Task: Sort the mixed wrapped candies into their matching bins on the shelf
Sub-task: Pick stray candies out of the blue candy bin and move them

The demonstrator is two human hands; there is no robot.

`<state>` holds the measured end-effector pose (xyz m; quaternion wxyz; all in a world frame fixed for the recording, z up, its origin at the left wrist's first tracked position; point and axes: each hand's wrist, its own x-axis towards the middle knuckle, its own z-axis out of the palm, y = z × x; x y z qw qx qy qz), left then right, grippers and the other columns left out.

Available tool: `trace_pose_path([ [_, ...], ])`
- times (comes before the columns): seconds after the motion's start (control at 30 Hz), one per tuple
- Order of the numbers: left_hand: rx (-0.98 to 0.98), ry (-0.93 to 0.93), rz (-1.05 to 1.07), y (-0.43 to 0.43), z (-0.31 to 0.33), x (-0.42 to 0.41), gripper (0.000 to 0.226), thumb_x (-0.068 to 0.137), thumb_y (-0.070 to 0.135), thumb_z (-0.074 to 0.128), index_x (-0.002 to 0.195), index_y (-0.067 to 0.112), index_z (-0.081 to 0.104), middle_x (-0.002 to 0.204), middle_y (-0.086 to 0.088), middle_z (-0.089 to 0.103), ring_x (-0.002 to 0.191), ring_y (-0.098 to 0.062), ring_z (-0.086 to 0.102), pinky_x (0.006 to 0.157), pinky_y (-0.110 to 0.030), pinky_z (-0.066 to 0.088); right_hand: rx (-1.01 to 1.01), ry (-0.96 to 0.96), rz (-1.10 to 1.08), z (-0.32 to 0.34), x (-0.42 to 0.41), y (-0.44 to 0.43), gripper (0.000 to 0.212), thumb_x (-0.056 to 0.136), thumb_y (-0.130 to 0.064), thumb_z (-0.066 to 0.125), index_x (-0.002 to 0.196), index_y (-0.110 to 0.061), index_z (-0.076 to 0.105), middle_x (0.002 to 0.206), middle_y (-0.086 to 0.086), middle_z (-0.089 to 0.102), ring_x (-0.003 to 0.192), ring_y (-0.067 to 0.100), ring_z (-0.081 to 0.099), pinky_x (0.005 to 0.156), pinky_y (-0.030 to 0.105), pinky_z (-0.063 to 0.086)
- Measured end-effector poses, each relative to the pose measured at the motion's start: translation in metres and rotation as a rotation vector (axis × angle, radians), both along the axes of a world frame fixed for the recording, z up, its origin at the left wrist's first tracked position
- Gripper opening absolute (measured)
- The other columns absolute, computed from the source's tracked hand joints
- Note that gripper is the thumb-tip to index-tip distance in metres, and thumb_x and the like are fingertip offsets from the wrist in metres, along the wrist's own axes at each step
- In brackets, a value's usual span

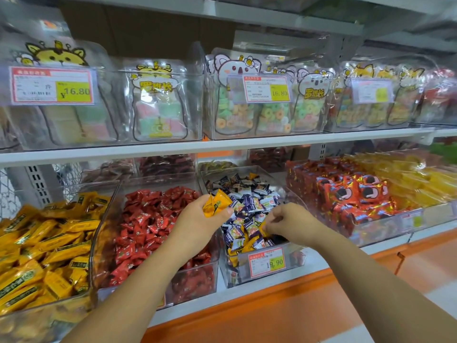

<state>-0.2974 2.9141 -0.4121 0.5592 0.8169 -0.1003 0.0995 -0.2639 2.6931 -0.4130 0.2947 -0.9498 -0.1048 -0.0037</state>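
Observation:
Clear bins line the lower shelf. My left hand (205, 215) grips a small bunch of yellow wrapped candies (216, 203) above the border between the red candy bin (158, 229) and the mixed bin (227, 273). The mixed bin holds purple-and-white candies (249, 204) with some yellow ones among them. My right hand (288, 222) is down in this bin, fingers curled, pinching a yellow candy (262, 227). A bin of matching yellow candies (42, 246) stands at the far left.
To the right are bins of red foil packs (346, 194) and yellow packs (420, 179). The upper shelf (222, 144) carries clear boxes of bagged gummies with price tags. An orange ledge (272, 305) runs below the bins.

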Motion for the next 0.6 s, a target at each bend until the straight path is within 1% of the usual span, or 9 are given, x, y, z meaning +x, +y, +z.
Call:
trace_pose_path([
  [0.07,-0.003,0.008,-0.001,0.0,0.0,0.0,0.007,0.085,0.034,0.071,0.088,0.028,0.067,0.092,0.0,0.072,0.087,-0.019,0.066,0.081,-0.036,0.051,0.04,-0.073,-0.046,0.003,0.001,0.0,0.015,0.091,-0.019,0.063,0.083,-0.008,0.068,0.072,-0.005,0.063,0.063,0.007,0.055,0.052,0.01,0.04],
  [0.13,-0.016,0.002,-0.002,0.0,0.0,0.001,0.006,0.084,0.028,0.073,0.086,0.028,0.068,0.089,0.001,0.073,0.086,-0.02,0.067,0.082,-0.032,0.051,0.087,-0.129,-0.08,0.009,0.0,0.0,0.012,0.092,-0.021,0.06,0.082,-0.016,0.065,0.075,-0.001,0.067,0.064,0.013,0.059,0.052,0.017,0.043],
  [0.23,-0.051,-0.003,-0.047,0.0,0.004,-0.002,0.013,0.082,0.027,0.075,0.086,0.036,0.067,0.086,0.016,0.073,0.082,-0.005,0.067,0.073,-0.017,0.05,0.193,-0.213,-0.076,0.022,-0.005,0.004,0.011,0.093,-0.021,0.058,0.084,-0.021,0.064,0.072,-0.003,0.067,0.056,0.004,0.056,0.054,0.017,0.044],
  [0.3,-0.056,-0.005,-0.087,-0.002,0.007,-0.003,0.017,0.079,0.03,0.077,0.084,0.042,0.065,0.086,0.022,0.071,0.081,0.002,0.066,0.072,-0.011,0.049,0.316,-0.222,-0.02,0.032,-0.01,0.014,0.009,0.093,-0.021,0.06,0.088,-0.02,0.067,0.073,-0.003,0.068,0.062,0.004,0.061,0.061,0.019,0.049],
  [0.37,-0.038,-0.012,-0.094,-0.004,0.008,-0.002,0.018,0.077,0.03,0.079,0.085,0.04,0.067,0.088,0.015,0.073,0.082,-0.005,0.068,0.078,-0.021,0.051,0.465,-0.154,0.062,0.039,-0.017,0.027,0.007,0.092,-0.016,0.062,0.089,-0.016,0.069,0.077,0.004,0.071,0.068,0.011,0.067,0.067,0.023,0.055],
  [0.47,-0.013,-0.034,-0.08,-0.004,0.009,0.0,0.014,0.075,0.032,0.08,0.085,0.024,0.074,0.082,-0.002,0.074,0.079,-0.024,0.068,0.078,-0.042,0.053,0.554,-0.059,0.158,0.041,-0.025,0.045,0.007,0.091,-0.01,0.064,0.093,-0.008,0.07,0.08,0.013,0.073,0.067,0.015,0.068,0.064,0.02,0.055],
  [0.53,-0.014,-0.042,-0.06,-0.001,0.009,0.0,0.018,0.075,0.033,0.079,0.082,0.017,0.074,0.08,-0.011,0.071,0.081,-0.033,0.065,0.077,-0.047,0.052,0.634,0.005,0.174,0.041,-0.026,0.046,0.01,0.091,-0.01,0.063,0.095,-0.005,0.071,0.081,0.016,0.073,0.069,0.018,0.069,0.067,0.022,0.056],
  [0.57,-0.028,-0.036,-0.054,0.002,0.008,0.0,0.016,0.076,0.032,0.078,0.08,0.018,0.074,0.08,-0.01,0.071,0.08,-0.032,0.065,0.078,-0.046,0.053,0.648,0.034,0.167,0.041,-0.024,0.043,0.012,0.093,-0.011,0.062,0.095,-0.004,0.071,0.081,0.016,0.073,0.069,0.017,0.069,0.067,0.022,0.056],
  [0.6,-0.047,-0.024,-0.047,0.005,0.008,0.001,0.011,0.078,0.032,0.077,0.079,0.021,0.074,0.081,-0.007,0.072,0.079,-0.029,0.067,0.08,-0.046,0.055,0.588,0.033,0.141,0.039,-0.02,0.037,0.015,0.094,-0.014,0.06,0.091,-0.003,0.071,0.078,0.013,0.072,0.067,0.014,0.068,0.064,0.02,0.054],
])
